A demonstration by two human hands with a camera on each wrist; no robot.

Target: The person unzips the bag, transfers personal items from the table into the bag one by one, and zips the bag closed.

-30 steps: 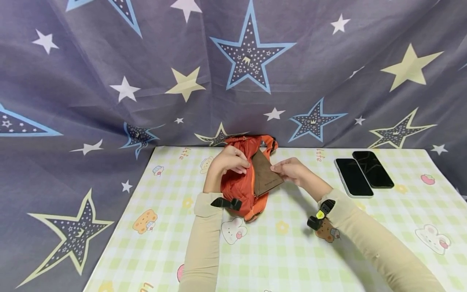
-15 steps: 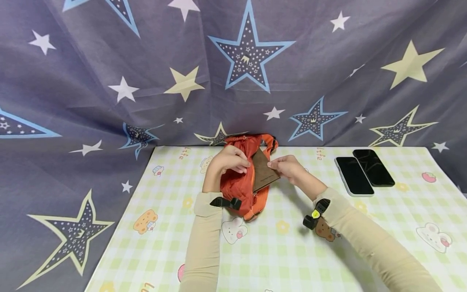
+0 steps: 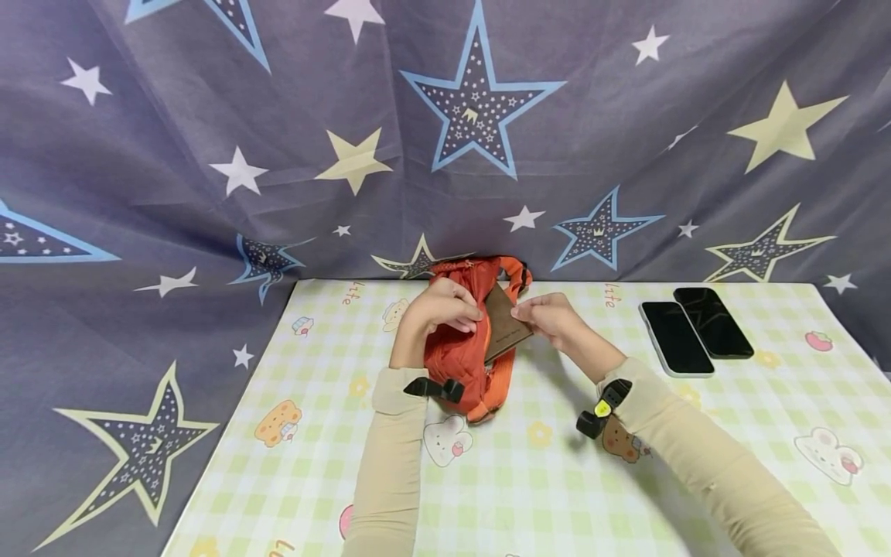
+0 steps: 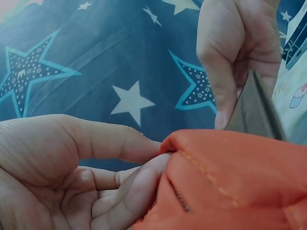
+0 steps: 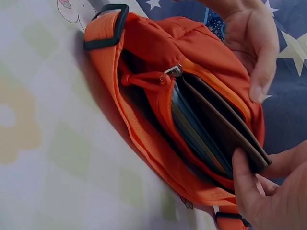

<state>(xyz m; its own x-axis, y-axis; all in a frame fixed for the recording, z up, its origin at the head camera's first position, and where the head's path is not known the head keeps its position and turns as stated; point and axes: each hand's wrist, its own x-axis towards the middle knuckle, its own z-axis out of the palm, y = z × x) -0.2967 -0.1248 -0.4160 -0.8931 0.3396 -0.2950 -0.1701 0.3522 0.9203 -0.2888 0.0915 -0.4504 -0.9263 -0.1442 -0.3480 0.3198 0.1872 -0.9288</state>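
An orange-red waist bag [image 3: 455, 360] with an orange strap lies at the back middle of the table. My left hand [image 3: 445, 305] pinches the edge of its fabric between thumb and fingers, as the left wrist view shows. My right hand [image 3: 550, 316] pinches the outer corner of a flat brown wallet [image 3: 506, 329], which slants partway into the bag's unzipped pocket. In the right wrist view the zip slider [image 5: 173, 71] sits at one end of the opening, and a blue-grey lining [image 5: 196, 129] shows beside the wallet. The wallet's inner end is hidden inside the pocket.
Two smartphones, a light-edged one [image 3: 675, 338] and a black one [image 3: 713, 321], lie side by side at the back right. A checked cloth with cartoon prints covers the table [image 3: 543, 495]. A dark star-patterned curtain [image 3: 278, 116] hangs directly behind.
My right hand has moved a little left toward the bag, and the wallet now sits deeper in the pocket. My left hand keeps its pinch on the bag's edge.
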